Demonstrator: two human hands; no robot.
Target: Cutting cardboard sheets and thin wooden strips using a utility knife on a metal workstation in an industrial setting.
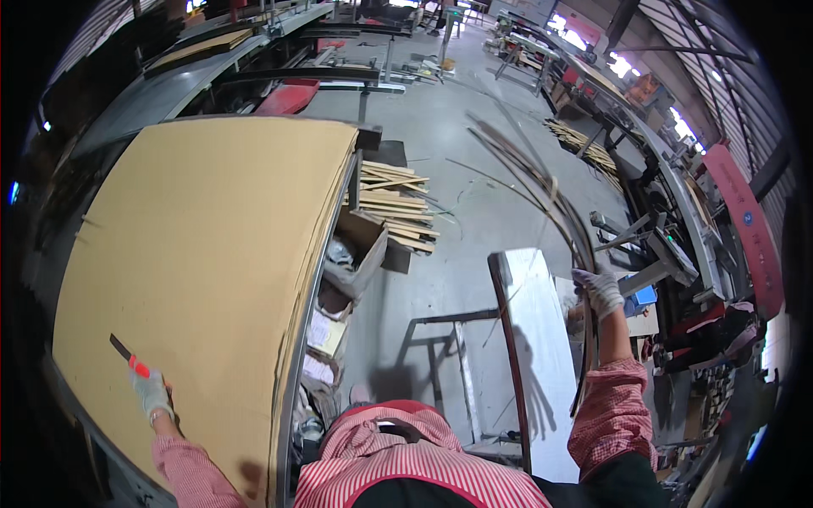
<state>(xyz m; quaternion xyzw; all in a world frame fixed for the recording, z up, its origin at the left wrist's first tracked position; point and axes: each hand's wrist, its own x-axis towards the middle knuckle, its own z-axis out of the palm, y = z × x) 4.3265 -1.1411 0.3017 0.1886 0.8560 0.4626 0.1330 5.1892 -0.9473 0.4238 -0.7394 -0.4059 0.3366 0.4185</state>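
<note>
My left hand point(152, 394), in a pale glove, is closed around the red handle of a knife point(124, 349). Its dark blade points away to the far left, above a large tan cardboard sheet point(203, 245) on top of a stack. On the right, my gloved right hand point(603, 293) grips a bundle of long, thin dark strips point(542, 179). They run from beside my forearm far out over the floor, and their far ends are blurred. Just below the right hand is a long bench with a white top point(542, 356).
Open cardboard boxes point(364, 245) stand along the stack's right side, with wooden slats point(398, 207) piled behind them. A metal frame point(461, 372) stands left of the white bench. Workbenches point(660, 161) line the right; a person point(703, 339) is there.
</note>
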